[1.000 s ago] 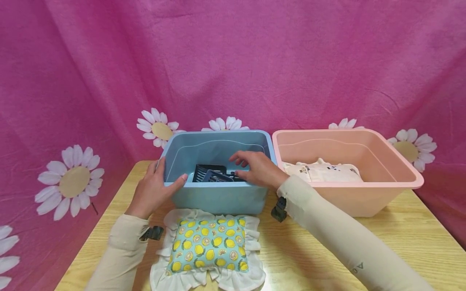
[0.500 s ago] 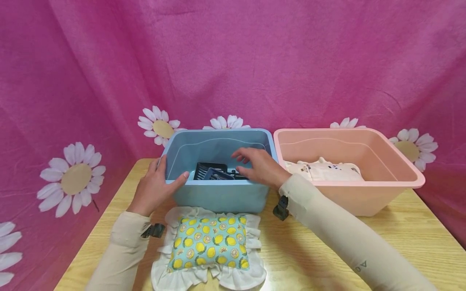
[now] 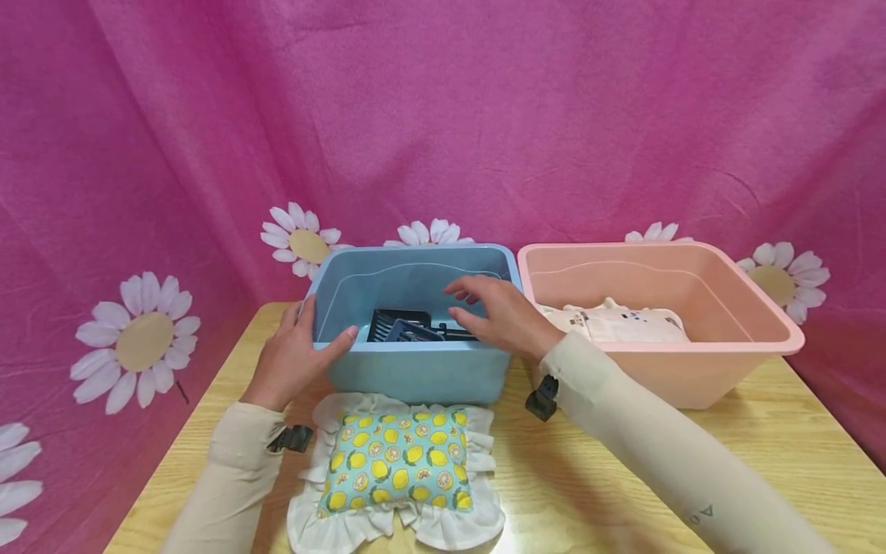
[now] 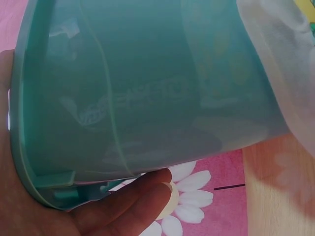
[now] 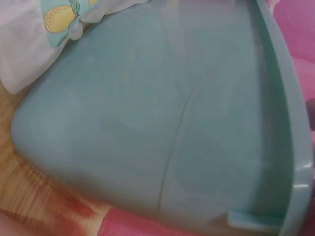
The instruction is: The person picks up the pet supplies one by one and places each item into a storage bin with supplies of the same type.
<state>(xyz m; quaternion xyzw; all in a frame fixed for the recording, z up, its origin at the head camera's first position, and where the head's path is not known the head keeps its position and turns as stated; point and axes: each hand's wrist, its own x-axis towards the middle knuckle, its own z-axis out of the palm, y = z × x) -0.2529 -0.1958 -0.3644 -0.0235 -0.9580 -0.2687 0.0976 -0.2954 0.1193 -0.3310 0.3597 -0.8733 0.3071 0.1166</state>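
Observation:
My left hand (image 3: 291, 360) holds the front left corner of a blue plastic bin (image 3: 418, 375). Its thumb lies over the front rim, and in the left wrist view its fingers (image 4: 142, 201) bend under the rim outside. Over the bin's right side hovers my right hand (image 3: 504, 314), fingers loosely bent with nothing in them. Low in the bin lie a black slotted scoop (image 3: 380, 325) and a dark blue slotted one (image 3: 408, 332); a thin black handle (image 3: 453, 333) points right, its end hidden behind the bin wall.
A lemon-print cushion (image 3: 399, 462) with white frills lies before the blue bin. To the right stands a pink bin (image 3: 657, 377) with a cream printed cushion (image 3: 623, 325) inside. Both bins rest on a wooden table (image 3: 595, 477). Behind hangs a pink cloth (image 3: 443, 123) with daisies.
My right hand has shifted slightly right and up over the blue bin, uncovering more of the black handle. The left hand stays on the rim.

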